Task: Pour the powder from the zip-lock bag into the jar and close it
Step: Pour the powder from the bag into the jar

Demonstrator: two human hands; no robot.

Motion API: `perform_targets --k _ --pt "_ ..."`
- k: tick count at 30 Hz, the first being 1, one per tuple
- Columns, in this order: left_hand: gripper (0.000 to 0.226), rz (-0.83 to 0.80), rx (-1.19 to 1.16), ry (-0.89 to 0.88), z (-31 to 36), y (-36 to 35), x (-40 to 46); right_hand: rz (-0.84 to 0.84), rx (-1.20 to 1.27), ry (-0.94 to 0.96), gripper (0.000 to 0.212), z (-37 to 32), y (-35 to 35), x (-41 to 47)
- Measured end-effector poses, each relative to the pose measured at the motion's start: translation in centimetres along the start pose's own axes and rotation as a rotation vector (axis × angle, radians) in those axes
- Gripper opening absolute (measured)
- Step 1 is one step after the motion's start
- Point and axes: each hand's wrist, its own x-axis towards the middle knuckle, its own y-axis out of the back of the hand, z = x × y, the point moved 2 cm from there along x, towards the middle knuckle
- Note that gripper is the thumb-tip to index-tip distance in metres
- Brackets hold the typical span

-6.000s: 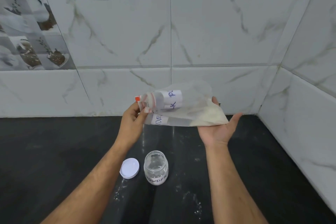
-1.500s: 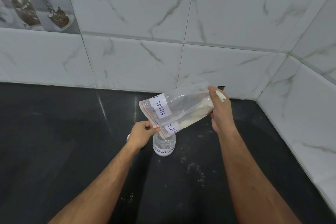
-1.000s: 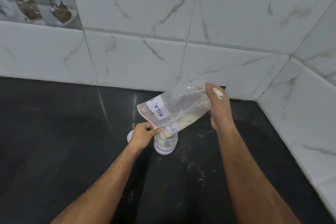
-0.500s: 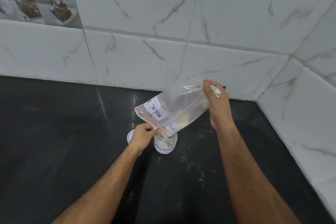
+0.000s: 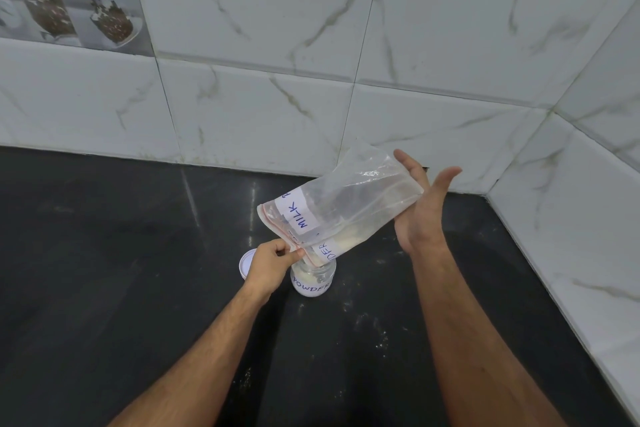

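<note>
Right now my left hand [image 5: 275, 262] pinches the open corner of the bag [image 5: 341, 210] and holds it over the mouth of the jar [image 5: 313, 279]. My right hand [image 5: 417, 206] is flat, with straight fingers, and it touches the high end of the bag without gripping it. The bag tilts down to the jar. Some powder [image 5: 349, 241] sits low in the bag near the mouth, and some is already in the jar. The jar stands on the black counter [image 5: 104, 253], and the white lid [image 5: 246, 265] lies just beside it, partly behind my left hand. I think a few things could go wrong. If my pinch slips, the bag's mouth could slide off the jar and powder would land on the counter. Specks [image 5: 379, 333] of it lie there already. If I tap too hard, the powder could rush out in a lump and spill over the rim. The jar is small, so I could bump it and tip it. I still have to put the lid on.
</note>
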Motion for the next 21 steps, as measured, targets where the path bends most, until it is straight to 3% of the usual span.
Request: perform_targets --k 9,12,18,21 --pt "0.011 -0.015 -0.046 -0.021 0.1 -0.1 -0.2 -0.054 0.000 -0.044 0.146 0.7 0.0 -0.9" --pt "0.007 -0.017 -0.068 -0.020 0.1 -0.1 -0.2 -0.130 -0.090 -0.037 0.131 1.6 -0.1 -1.3" --pt "0.007 -0.019 -0.086 0.006 0.0 -0.2 -0.1 -0.244 -0.100 -0.010 0.120 1.5 -0.6 -1.6" --pt "0.006 -0.029 -0.096 0.017 -0.2 -0.3 0.0 -0.188 -0.149 -0.003 0.120 2.0 -0.6 -1.7"
